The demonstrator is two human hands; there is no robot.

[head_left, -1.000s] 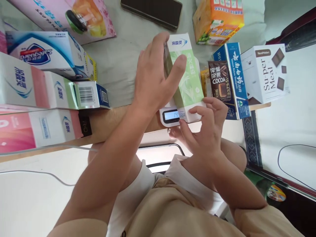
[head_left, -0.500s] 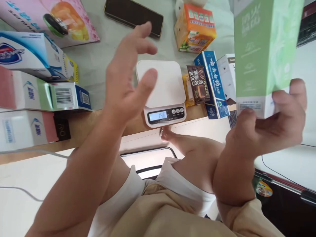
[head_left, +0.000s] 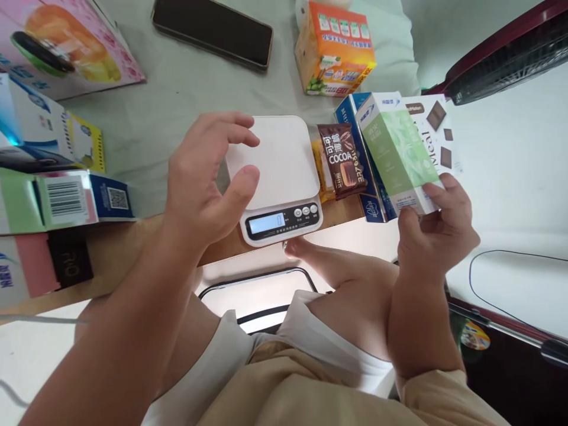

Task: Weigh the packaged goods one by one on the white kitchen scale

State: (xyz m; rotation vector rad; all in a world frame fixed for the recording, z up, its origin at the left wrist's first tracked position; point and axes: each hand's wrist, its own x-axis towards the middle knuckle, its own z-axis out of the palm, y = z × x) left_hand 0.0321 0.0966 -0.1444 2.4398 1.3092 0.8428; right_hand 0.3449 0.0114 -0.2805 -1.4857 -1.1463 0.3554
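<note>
My right hand (head_left: 437, 219) grips the lower end of a green and white carton (head_left: 397, 151), thumb on one side and fingers on the other. That carton is at the right, over a blue toothpaste box (head_left: 370, 204) and a white box with chocolate pictures (head_left: 437, 130). My left hand (head_left: 208, 171) hovers over the left edge of a white kitchen scale (head_left: 277, 160), thumb and fingers apart, holding nothing. The scale's platform bears nothing, and its lit display appears to read 0. Right beside the scale lies a brown cocoa snack packet (head_left: 341, 160), partly over a yellow packet (head_left: 323, 171).
Several boxes stand at the left, among them a pink one (head_left: 71, 47) and one with a barcode (head_left: 66, 198). A black phone (head_left: 213, 32) and an orange tissue pack (head_left: 335, 50) lie further back. A dark fan (head_left: 510, 53) is at upper right.
My right hand has lowered the green carton from near the camera to the boxes at the right. The scale display went from about 146 to 0. My left hand stays open near the scale.
</note>
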